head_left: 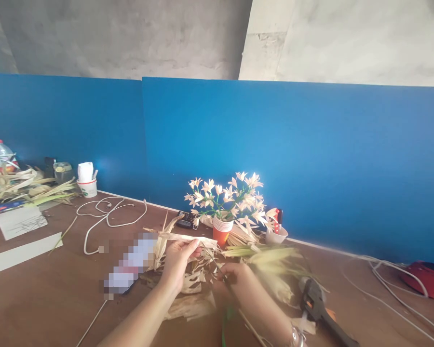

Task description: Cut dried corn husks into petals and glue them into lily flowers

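Note:
My left hand [181,258] pinches a long, pale dried corn husk strip [188,238] between thumb and fingers, held level just in front of the cup of flowers. My right hand [235,278], closed and slightly blurred, grips a slim dark tool [217,266]. Its tip points up toward the husk near my left fingers; its exact kind is unclear. Beneath both hands lie loose husk scraps [191,306]. Behind them, an orange-and-white paper cup [222,232] holds a bunch of cream husk flowers [231,195] on green stems.
Right of my hands are green husks [278,258], a black glue gun [316,306] and a white cup [276,235] with a red-handled item. A phone [132,265] lies left. White cables [108,217] cross the table. A blue partition [292,154] stands behind.

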`<move>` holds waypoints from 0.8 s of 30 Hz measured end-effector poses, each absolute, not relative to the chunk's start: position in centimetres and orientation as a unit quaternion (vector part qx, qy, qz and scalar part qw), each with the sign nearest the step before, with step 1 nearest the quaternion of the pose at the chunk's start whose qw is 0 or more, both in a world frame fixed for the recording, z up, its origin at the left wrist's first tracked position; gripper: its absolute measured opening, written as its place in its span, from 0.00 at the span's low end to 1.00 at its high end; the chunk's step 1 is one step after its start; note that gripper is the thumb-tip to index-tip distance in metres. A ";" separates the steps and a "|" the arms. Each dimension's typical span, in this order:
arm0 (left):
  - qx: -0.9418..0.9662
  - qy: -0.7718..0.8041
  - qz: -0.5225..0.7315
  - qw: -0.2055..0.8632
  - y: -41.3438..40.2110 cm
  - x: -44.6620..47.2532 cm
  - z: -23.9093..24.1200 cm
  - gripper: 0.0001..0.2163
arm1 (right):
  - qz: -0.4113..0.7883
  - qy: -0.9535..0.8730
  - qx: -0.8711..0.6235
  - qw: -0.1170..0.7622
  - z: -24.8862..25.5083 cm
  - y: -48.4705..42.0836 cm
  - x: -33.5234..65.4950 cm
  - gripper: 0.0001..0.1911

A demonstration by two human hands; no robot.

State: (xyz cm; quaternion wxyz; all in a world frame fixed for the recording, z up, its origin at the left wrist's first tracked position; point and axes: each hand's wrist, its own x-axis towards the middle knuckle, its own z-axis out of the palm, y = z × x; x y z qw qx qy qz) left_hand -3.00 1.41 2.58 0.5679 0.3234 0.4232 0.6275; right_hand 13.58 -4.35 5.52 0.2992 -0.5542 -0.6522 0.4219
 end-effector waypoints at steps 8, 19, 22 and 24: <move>0.321 0.407 0.602 0.607 1.1 -2.1 1.7 0.15 | 0.382 -0.669 -0.585 0.253 7.2 -5.3 14.1 0.08; 0.330 0.413 0.561 0.637 0.0 -1.1 1.7 0.14 | 0.477 -0.605 -0.581 0.262 1.8 -5.5 16.3 0.11; 0.314 0.409 0.577 0.633 0.1 -1.2 1.7 0.15 | 0.536 -0.575 -0.547 0.288 2.3 -5.7 17.5 0.13; 0.312 0.404 0.577 0.638 0.0 -1.2 1.8 0.15 | 0.548 -0.541 -0.534 0.350 2.9 -5.7 18.0 0.14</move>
